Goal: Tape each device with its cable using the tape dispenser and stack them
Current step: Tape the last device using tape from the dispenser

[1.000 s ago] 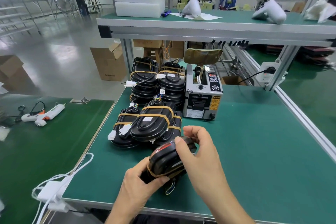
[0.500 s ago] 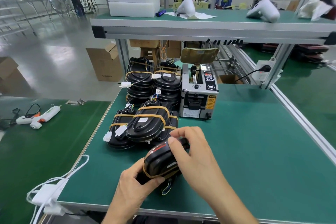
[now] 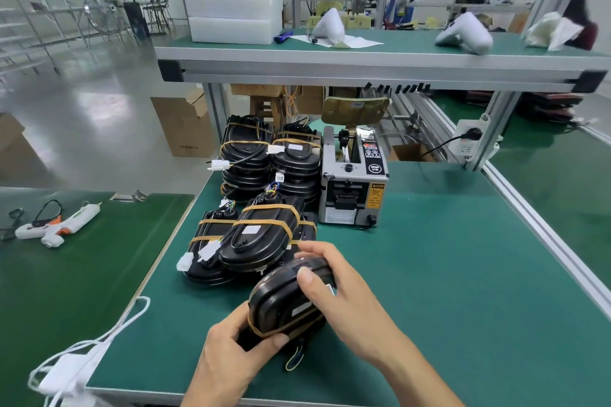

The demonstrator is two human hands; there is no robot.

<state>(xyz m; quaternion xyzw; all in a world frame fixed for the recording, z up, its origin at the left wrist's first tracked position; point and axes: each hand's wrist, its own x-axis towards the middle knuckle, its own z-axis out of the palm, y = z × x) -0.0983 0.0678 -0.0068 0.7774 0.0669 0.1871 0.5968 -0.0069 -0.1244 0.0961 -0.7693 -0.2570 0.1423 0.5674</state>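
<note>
Two hands grasp one black oval device (image 3: 281,302) above the green counter (image 3: 446,291), a tan tape band crossing its near end. Left hand (image 3: 228,360) grips it from 7 o'clock; right hand (image 3: 344,301) curls over its 1 o'clock end. Taped devices (image 3: 254,238) lie at 11 o'clock, tape dispenser (image 3: 353,182) at 12.

bare green mat (image 3: 463,274) right, taped devices (image 3: 258,238) crowd left

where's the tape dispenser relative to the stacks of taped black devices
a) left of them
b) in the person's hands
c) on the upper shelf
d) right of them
d: the tape dispenser stands on the green mat just right of the stacks of taped black devices.
</note>
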